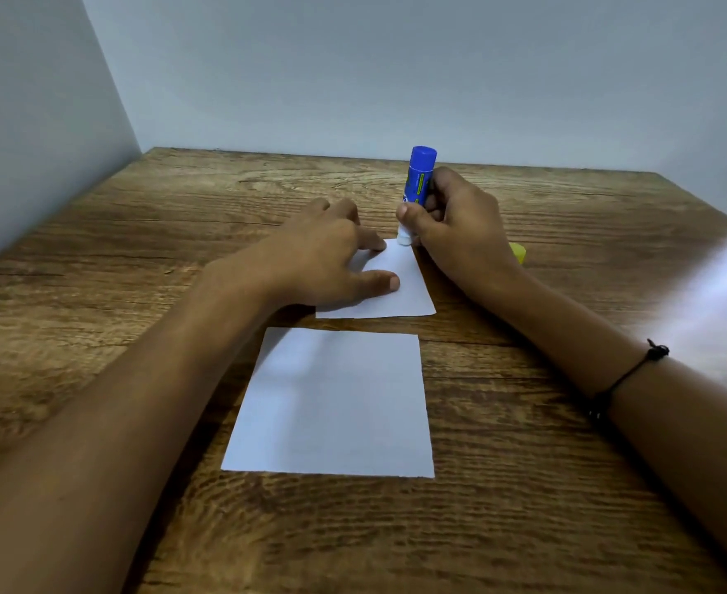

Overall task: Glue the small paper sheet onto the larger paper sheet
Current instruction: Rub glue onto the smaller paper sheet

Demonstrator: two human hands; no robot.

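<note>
The small white paper sheet (pixel 400 289) lies flat on the wooden table, just beyond the larger white sheet (pixel 336 405); a narrow strip of wood separates them. My left hand (pixel 331 255) rests spread on the small sheet's left part, fingertips pressing it down. My right hand (pixel 460 225) grips a blue glue stick (pixel 419 177), held almost upright with its white tip touching the far corner of the small sheet. My left hand hides much of the small sheet's left side.
A yellow object (pixel 519 252), mostly hidden behind my right wrist, lies on the wooden table (pixel 96 293). Grey walls close the table at the back and left. A bright glare falls across the right edge.
</note>
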